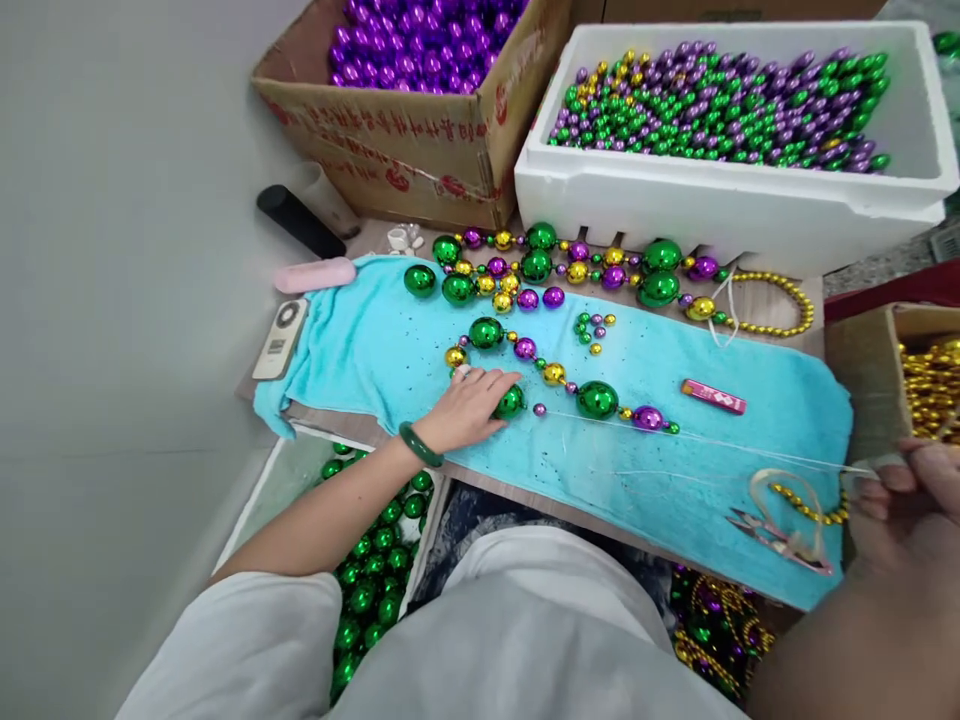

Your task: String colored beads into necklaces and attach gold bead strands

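Observation:
My left hand, a green bangle at its wrist, lies on a blue towel with thumb and fingers closed around a large green bead. That bead belongs to a curved string of green, gold and purple beads, whose other run includes a big green bead. A small purple bead sits on the thread just right of my fingers. Far right, my right hand is pinched closed on the white thread, drawn nearly straight across the towel; motion blurs this hand.
Behind lie a finished-looking bead necklace and several loose small beads. Scissors and a pink packet rest on the right. A cardboard box and foam box stand at the back; green beads fill a bin below.

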Motion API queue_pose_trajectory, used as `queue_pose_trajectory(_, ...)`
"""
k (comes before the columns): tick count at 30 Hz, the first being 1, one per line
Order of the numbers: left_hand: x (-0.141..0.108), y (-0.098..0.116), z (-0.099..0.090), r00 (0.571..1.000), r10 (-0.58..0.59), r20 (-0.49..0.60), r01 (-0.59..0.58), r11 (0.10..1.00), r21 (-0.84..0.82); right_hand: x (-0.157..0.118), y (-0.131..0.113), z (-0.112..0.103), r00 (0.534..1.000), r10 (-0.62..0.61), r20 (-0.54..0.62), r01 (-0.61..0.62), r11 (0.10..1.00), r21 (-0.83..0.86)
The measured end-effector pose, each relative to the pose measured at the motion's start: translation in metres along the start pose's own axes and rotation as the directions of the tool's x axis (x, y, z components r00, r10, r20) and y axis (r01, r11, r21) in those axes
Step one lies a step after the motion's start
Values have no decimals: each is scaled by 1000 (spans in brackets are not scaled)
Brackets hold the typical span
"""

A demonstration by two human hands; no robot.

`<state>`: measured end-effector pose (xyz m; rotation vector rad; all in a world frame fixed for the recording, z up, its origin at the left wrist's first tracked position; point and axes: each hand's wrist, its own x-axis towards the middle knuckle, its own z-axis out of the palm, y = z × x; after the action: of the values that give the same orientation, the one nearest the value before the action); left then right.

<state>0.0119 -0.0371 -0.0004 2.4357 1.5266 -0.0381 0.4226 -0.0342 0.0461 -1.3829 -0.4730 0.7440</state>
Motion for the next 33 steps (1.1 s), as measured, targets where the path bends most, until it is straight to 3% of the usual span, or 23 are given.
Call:
queue_pose_trajectory(3, -2, -5, 7, 999, -34, 0, 34, 997, -71, -1, 8, -3, 990, 9, 137, -4, 999, -33)
queue_pose_trajectory(8, -2, -14, -1, 999, 0, -33, -6, 982, -190, -4, 10, -2, 986, 7, 165, 1, 999, -46)
queue_pose_trajectory(11, 1, -37, -24, 976, -49, -213, -13, 959, -282, -4, 7, 1, 982, -8, 191, 19, 998, -54)
queue_pose_trajectory(12, 3, -49, -32, 945, -116, -306, 16, 951, -310, -4, 6, 3, 979, -20, 201, 30, 998, -47)
queue_pose_trajectory(14, 9, -76, -47, 833, -297, -467, 114, 918, -379, -5, 5, 6, 977, -35, 210, 42, 999, -32)
queue_pose_trajectory(16, 19, -101, -55, 713, -452, -535, 206, 865, -457, -8, 6, 11, 976, -29, 215, 36, 999, -28)
queue_pose_trajectory(18, 31, -118, -57, 671, -510, -539, 258, 841, -475, -12, 7, 16, 973, 16, 230, -5, 999, -48)
queue_pose_trajectory(20, 48, -122, -56, 720, -464, -515, 279, 874, -397, -17, 11, 23, 967, 69, 246, -54, 996, -70)
queue_pose_trajectory(23, 77, -114, -53, 843, -319, -432, 277, 947, -160, -24, 17, 33, 953, 112, 281, -94, 993, -76)
queue_pose_trajectory(25, 95, -107, -52, 890, -278, -361, 290, 957, -24, -27, 21, 38, 937, 120, 327, -103, 992, -68)
queue_pose_trajectory(30, 127, -98, -49, 925, -320, -207, 350, 928, 128, -32, 31, 40, 875, 151, 459, -112, 987, -113)
queue_pose_trajectory(33, 132, -91, -47, 926, -329, -185, 355, 925, 134, -32, 37, 39, 863, 190, 468, -143, 981, -133)
